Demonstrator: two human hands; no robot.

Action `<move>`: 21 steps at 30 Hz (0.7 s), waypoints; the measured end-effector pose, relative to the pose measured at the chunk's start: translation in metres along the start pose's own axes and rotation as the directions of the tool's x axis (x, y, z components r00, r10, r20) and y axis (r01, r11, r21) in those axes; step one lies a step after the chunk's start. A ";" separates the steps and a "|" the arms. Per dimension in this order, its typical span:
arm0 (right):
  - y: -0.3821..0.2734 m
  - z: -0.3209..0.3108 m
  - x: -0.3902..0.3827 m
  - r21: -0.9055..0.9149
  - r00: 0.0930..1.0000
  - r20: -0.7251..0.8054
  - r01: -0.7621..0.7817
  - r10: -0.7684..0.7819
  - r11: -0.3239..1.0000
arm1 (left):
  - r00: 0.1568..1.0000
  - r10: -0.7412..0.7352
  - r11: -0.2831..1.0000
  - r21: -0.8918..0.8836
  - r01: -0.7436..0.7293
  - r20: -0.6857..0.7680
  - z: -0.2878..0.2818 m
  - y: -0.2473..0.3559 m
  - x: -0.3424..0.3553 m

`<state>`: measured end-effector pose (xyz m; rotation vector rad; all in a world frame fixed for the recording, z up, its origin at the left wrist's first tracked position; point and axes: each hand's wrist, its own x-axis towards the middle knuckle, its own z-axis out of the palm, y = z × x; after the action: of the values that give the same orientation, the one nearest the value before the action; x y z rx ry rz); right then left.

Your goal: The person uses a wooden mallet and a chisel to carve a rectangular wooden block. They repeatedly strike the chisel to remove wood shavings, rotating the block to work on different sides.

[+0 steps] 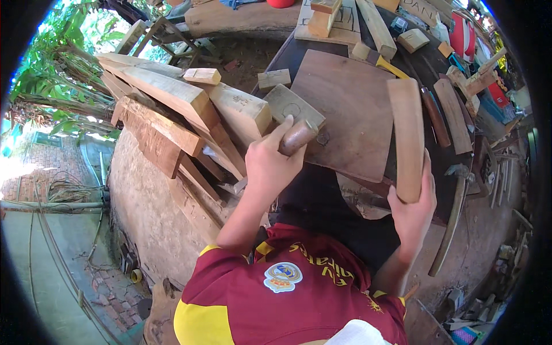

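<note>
My left hand (271, 164) is closed round the chisel's thick, round wooden handle (299, 137); the rest of the chisel is mostly hidden by the hand and wrist. In my right hand (415, 204) a long, slightly curved block of wood (407, 138) is gripped by its lower end and stands upward. Just beyond the left hand lies a pale wood block (292, 108) with a round mark drawn on it. It rests against a wide brown board (348, 109) that spans the space between my hands.
Stacked timber beams (167, 92) lean at the left. A hammer (453, 218) hangs near the dark bench's right side. A yellow-handled tool (392, 66), a wooden-handled tool (435, 118) and several offcuts lie on the bench. A red-and-white shoe (462, 35) sits at the far right.
</note>
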<state>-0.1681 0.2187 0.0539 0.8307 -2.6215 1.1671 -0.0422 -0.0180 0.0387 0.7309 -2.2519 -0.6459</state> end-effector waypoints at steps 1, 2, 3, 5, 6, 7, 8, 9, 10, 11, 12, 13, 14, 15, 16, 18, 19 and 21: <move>-0.006 0.001 0.006 -0.033 0.999 0.035 -0.029 0.030 0.999 | 1.000 0.023 0.999 -0.024 -0.022 0.006 0.002 -0.001 -0.002; -0.010 0.003 0.012 -0.073 0.999 0.041 0.013 -0.010 0.997 | 0.999 0.029 0.999 -0.036 -0.028 0.020 0.003 0.000 -0.005; -0.012 0.006 0.019 -0.100 0.998 0.069 0.022 -0.016 0.995 | 0.999 0.035 0.998 -0.048 -0.034 0.035 0.004 0.002 -0.009; -0.014 0.011 0.032 -0.161 0.992 0.127 0.042 -0.021 0.986 | 0.997 0.068 0.993 -0.100 -0.063 0.048 0.005 0.004 -0.018; -0.017 0.013 0.039 -0.200 0.987 0.158 0.040 -0.008 0.979 | 0.994 0.095 0.987 -0.137 -0.088 0.045 0.005 0.007 -0.021; -0.020 0.014 0.046 -0.237 0.981 0.192 0.040 0.007 0.971 | 0.992 0.120 0.979 -0.171 -0.111 0.041 0.005 0.009 -0.023; -0.023 0.015 0.051 -0.274 0.974 0.225 0.041 0.022 0.961 | 0.995 0.096 0.976 -0.198 -0.087 0.035 0.003 0.011 -0.025; -0.025 0.014 0.054 -0.316 0.971 0.239 0.082 -0.004 0.945 | 0.997 0.075 0.972 -0.224 -0.073 0.000 0.005 0.008 -0.027; -0.026 0.013 0.056 -0.357 0.966 0.257 0.125 -0.031 0.926 | 0.998 0.052 0.967 -0.249 -0.059 -0.035 0.006 0.004 -0.028; -0.027 0.013 0.057 -0.395 0.960 0.276 0.167 -0.057 0.903 | 0.997 0.028 0.960 -0.275 -0.046 -0.069 0.008 0.003 -0.028; -0.028 0.014 0.056 -0.438 0.953 0.293 0.205 -0.077 0.875 | 0.994 -0.056 0.956 -0.292 0.027 -0.092 0.009 0.004 -0.027; -0.030 0.015 0.055 -0.478 0.946 0.310 0.240 -0.094 0.845 | 0.991 -0.084 0.954 -0.295 0.052 -0.099 0.008 0.007 -0.024; -0.031 0.015 0.054 -0.517 0.939 0.327 0.275 -0.110 0.811 | 0.988 -0.112 0.951 -0.299 0.076 -0.106 0.008 0.009 -0.021; -0.032 0.015 0.053 -0.531 0.932 0.345 0.294 -0.114 0.795 | 0.984 -0.139 0.948 -0.303 0.100 -0.112 0.007 0.011 -0.018; -0.034 0.015 0.052 -0.541 0.924 0.363 0.314 -0.119 0.780 | 0.979 -0.175 0.943 -0.303 0.137 -0.101 0.005 0.013 -0.015; -0.043 0.011 0.048 -0.491 0.909 0.381 0.353 -0.169 0.796 | 0.980 -0.164 0.954 -0.269 0.128 -0.115 0.006 0.011 -0.015; -0.052 0.011 0.045 -0.420 0.897 0.382 0.383 -0.223 0.823 | 0.978 -0.164 0.961 -0.244 0.129 -0.131 0.005 0.008 -0.016; -0.064 0.020 0.038 -0.183 0.875 0.334 0.425 -0.350 0.887 | 0.979 -0.164 0.960 -0.247 0.129 -0.125 0.006 0.004 -0.018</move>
<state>-0.1631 0.1526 0.0945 1.4861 -2.5586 0.6276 -0.0367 -0.0021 0.0297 0.8023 -1.9598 -0.8882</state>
